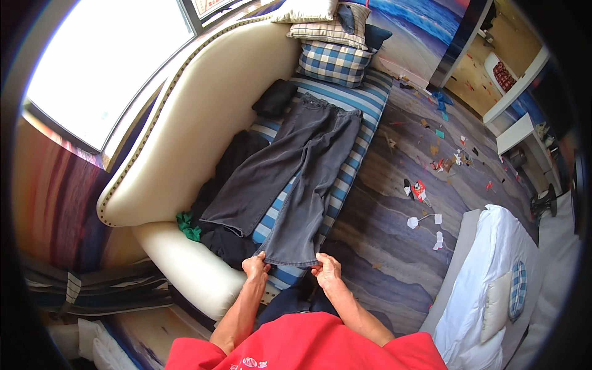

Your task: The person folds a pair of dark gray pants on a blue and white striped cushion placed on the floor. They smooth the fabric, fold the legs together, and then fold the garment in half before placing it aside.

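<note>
Dark grey jeans (265, 176) lie stretched lengthwise along a sofa seat with blue and white stripes (334, 213). Their waistband is at the far end, and the two legs are spread a little apart. At the near end, my left hand (255, 265) pinches the left corner of the right-hand leg's hem. My right hand (326, 269) pinches the other corner, so the hem is drawn out flat between them. Black clothing (231, 243) is bunched beside and partly under the left-hand leg, and a folded black item (275, 98) rests by the backrest.
The cream sofa backrest (203, 98) runs along the left, with a rounded armrest (185, 262) near me. Cushions (333, 63) are stacked at the far end. A green crumpled cloth (188, 227) lies by the armrest. Scraps and litter (419, 190) cover the floor; a white-covered bed (472, 290) stands right.
</note>
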The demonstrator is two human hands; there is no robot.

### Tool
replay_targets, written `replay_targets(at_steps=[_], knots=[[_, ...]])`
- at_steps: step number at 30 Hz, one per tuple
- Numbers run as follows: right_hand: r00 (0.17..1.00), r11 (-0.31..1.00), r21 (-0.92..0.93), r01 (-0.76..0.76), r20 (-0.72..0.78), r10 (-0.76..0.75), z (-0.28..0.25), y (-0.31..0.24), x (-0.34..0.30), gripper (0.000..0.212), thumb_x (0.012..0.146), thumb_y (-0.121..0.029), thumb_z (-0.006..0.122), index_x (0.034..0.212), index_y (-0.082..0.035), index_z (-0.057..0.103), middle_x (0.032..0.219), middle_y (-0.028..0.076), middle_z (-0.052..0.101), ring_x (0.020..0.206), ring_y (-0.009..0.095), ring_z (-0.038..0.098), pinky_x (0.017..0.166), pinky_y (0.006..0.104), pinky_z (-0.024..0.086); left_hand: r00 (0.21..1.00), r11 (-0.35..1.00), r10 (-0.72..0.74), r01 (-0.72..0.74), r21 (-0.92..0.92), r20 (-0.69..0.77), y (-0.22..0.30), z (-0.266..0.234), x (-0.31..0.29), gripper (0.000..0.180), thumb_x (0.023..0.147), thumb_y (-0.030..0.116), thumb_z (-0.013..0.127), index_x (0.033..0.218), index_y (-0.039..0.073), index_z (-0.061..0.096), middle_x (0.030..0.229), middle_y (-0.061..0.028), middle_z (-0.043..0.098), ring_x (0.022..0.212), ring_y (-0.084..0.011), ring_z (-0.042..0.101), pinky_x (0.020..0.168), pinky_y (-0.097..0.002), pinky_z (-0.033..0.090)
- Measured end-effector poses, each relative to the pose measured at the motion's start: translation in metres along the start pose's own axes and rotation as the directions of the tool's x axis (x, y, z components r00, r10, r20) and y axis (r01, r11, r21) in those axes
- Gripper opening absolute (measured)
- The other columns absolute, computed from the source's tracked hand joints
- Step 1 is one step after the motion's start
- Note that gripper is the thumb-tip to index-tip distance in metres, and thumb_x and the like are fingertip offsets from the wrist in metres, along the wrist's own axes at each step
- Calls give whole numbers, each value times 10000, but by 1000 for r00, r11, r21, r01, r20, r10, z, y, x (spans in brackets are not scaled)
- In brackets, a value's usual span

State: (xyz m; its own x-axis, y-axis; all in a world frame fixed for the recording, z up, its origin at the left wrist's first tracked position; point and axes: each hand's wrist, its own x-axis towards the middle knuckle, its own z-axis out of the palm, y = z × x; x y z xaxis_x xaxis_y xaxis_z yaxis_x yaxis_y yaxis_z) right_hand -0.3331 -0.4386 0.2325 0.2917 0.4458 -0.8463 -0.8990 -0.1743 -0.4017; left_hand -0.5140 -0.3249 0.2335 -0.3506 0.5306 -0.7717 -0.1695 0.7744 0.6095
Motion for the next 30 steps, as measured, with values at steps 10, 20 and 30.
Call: replay_targets(at_steps=[10,20,30], knots=[[930,954,-46,296,243,-277,27,-53,-68,109,834,-150,631,879,-54,608,738,83,648,585,228,641,510,328,503,760,854,519,-470,-220,391,47,5,-42,165,847,93,715,931,39,583,713,9,580,542,-59,510,451,-211,426],[909,710,-616,-341,-24,416,-41,27,-15,213,933,-231,515,1019,-35,513,918,178,671,717,286,689,579,382,524,936,921,327,-346,180,127,-40,-57,28,149,839,100,670,761,30,564,629,-7,535,474,-99,460,432,-269,392],[890,638,-750,-176,157,429,-23,35,-38,239,907,-269,612,907,-46,525,914,130,652,775,226,690,599,316,519,585,539,796,-802,255,155,-6,-41,6,227,833,90,699,763,22,494,784,-43,512,616,-114,452,537,-273,381]])
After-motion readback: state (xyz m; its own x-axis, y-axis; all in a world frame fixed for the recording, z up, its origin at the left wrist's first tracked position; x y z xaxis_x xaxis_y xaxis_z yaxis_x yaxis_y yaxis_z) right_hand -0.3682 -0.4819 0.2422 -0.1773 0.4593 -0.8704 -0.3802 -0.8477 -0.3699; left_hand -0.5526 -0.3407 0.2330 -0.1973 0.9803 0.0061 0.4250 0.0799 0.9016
